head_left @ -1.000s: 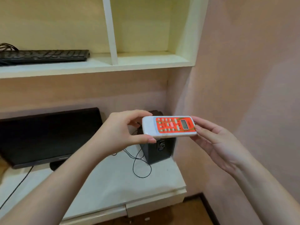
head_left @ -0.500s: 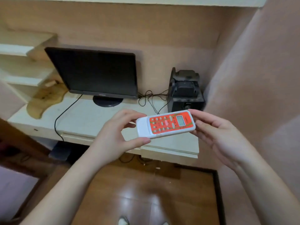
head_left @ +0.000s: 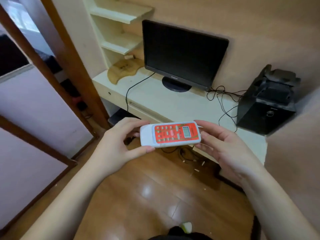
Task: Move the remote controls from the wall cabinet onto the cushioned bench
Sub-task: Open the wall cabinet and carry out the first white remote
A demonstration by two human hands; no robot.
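a pale desk (head_left: 155, 99) runs along the wall. on it stands a black monitor (head_left: 183, 54) on a round foot, with a curved wooden board (head_left: 123, 69) lying to its left and a black speaker box (head_left: 268, 104) at the right end. thin black cables (head_left: 223, 99) trail across the top between monitor and box. below, a glossy wooden floor (head_left: 147, 196).

The remote control (head_left: 170, 134) is white with an orange-red button face, the monitor (head_left: 183, 54) black, the counter (head_left: 173, 103) cream, the floor (head_left: 155, 196) seemingly glossy brown wood.
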